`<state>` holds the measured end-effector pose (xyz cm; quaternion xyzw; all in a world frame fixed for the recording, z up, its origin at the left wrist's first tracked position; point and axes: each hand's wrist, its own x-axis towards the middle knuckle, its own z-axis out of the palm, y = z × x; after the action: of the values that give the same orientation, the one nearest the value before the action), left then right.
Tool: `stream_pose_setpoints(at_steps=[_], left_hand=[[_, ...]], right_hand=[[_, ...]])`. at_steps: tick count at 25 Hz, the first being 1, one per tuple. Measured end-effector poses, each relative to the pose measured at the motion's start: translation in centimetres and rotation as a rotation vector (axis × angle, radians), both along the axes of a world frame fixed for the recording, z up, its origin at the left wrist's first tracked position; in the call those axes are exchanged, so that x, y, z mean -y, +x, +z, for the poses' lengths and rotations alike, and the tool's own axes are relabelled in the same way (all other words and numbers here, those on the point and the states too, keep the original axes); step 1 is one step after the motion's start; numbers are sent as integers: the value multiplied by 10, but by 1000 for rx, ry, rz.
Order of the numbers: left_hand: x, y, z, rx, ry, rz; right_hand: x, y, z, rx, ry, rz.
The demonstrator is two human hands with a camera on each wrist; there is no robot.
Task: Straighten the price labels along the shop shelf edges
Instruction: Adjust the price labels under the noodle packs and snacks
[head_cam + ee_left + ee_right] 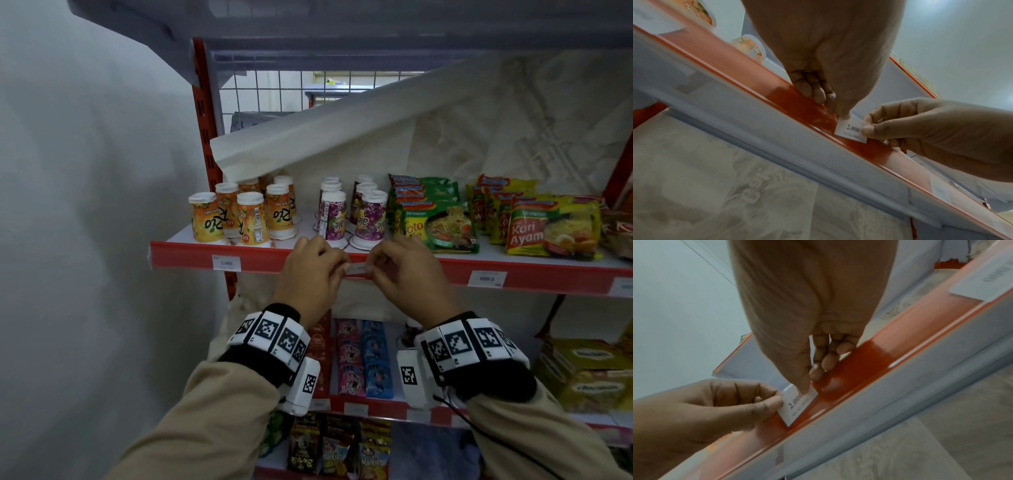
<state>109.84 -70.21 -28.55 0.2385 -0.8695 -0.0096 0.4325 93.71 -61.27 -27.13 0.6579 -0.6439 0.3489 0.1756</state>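
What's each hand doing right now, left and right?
Left hand: pinching the left end of the 2.000 price label.
Right hand: pinching the label's right end, against the red shelf edge strip.

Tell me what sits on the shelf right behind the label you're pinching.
Both hands, left hand and right hand, pinch the price label at the red shelf edge. Behind it stand purple drink cups. The hands cover the cups' bases.

Head view downward at shelf edge (479, 270), wrist views upward close beneath
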Motion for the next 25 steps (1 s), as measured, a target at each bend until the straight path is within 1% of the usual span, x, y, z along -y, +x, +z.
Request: stream_pose_setpoints(at_steps=[4,9,14,20,23,25], left_hand=[[-2,-1,3,71,-61,56],[-6,-1,1,97,-148,119],[-9,-1,1,96,-81,112],[-3,1,4,172,-66,109],[-1,2,4,167,-74,80],[0,3,5,135,-76,51]], right_hand=[[0,0,0,-65,54,-31],[-3,1,-2,-69,58,-34],[-4,2,-2,-66,79,-53],[-3,4,-5,-71,24,-81],[-2,5,-8,-74,11,-106],[-2,6,-8,-56,0,-108]])
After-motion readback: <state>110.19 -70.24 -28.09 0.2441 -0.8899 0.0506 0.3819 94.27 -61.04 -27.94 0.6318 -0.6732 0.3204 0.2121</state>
